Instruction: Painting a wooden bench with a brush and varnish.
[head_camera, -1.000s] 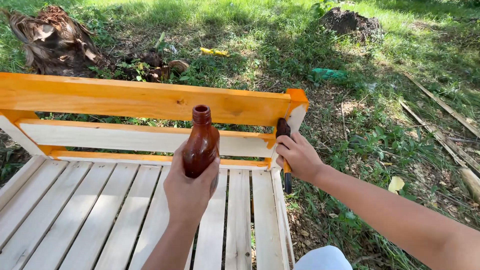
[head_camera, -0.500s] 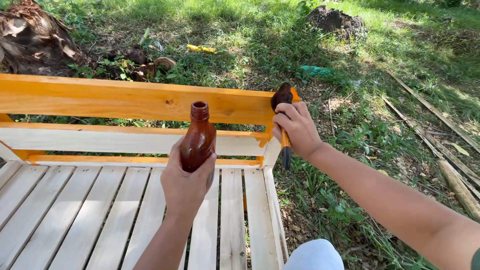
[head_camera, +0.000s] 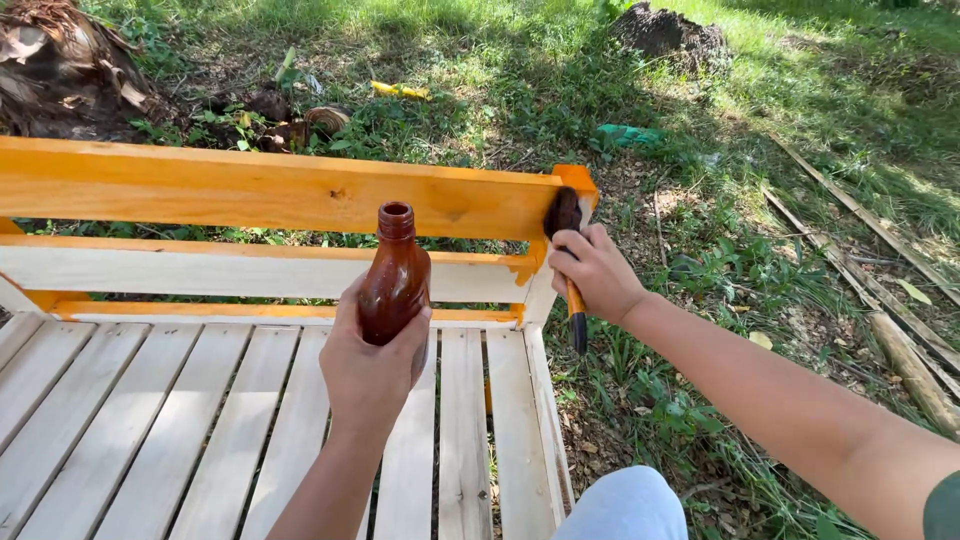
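Two hands, one bottle, one brush, one bench. Left hand (head_camera: 372, 372) wrapped around a brown bottle (head_camera: 395, 275), fingers clenched on the lower half, neck sticking up above them, no cap on it. Held upright over the bench (head_camera: 200, 440) seat slats, just in front of the back rails. Right hand (head_camera: 597, 270) gripping a brush (head_camera: 568, 262) by the handle, fingers closed tight around it, dark head poking up above the fist and pressed against the right end of the top rail (head_camera: 270, 192), handle tip hanging out below. Bottle and brush apart, bottle off to the left of the brush hand.

Three back rails on show: top one fully coated orange, middle one (head_camera: 220, 268) mostly pale with orange along its upper edge and at the right end, bottom one a thin orange strip. Seat slats all bare pale wood, roughly nine visible. Right corner post orange on top.

Grass and dirt all around, a couple of long planks (head_camera: 860, 235) lying off to the right, a yellow scrap (head_camera: 400, 90) and a green scrap (head_camera: 630, 134) behind the bench. Light grey knee (head_camera: 625, 505) at the bottom edge.
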